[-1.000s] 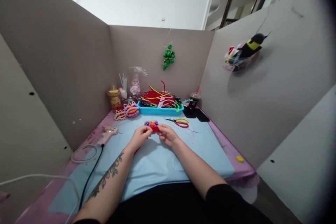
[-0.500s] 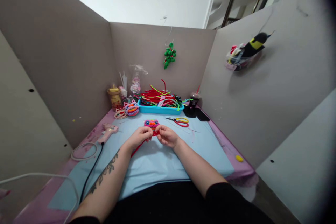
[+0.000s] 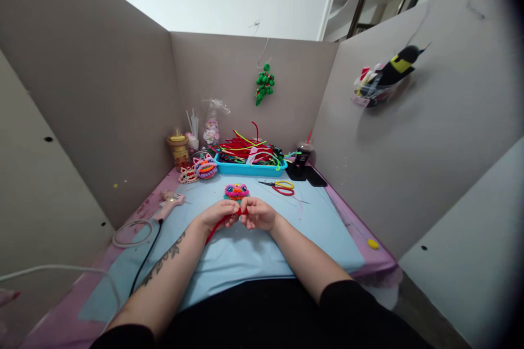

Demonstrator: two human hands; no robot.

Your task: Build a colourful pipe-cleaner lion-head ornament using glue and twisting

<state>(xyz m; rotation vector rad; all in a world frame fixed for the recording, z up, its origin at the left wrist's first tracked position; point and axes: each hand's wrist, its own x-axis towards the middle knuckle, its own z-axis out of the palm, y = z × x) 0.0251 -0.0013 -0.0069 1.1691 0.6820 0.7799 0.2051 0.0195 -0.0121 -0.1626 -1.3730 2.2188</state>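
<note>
The red pipe cleaner [image 3: 213,230] sits at the centre of the frame, pinched at its upper end by both hands. The left hand [image 3: 216,214] is closed on it and its loose tail runs down-left over the light blue surface [image 3: 254,253]. The right hand [image 3: 257,213] grips the same end with curled fingertips, touching the left. The work in hand looks like bending or twisting that end, and a further turn would need one pinch held firm while the other rotates. Just above the hands lies a pink fuzzy figure [image 3: 236,191], with scissors [image 3: 280,187] to its right and a blue tray [image 3: 249,170] of stems behind. Compared with a second ago, the hands have drawn together and the tail shows longer.
</note>
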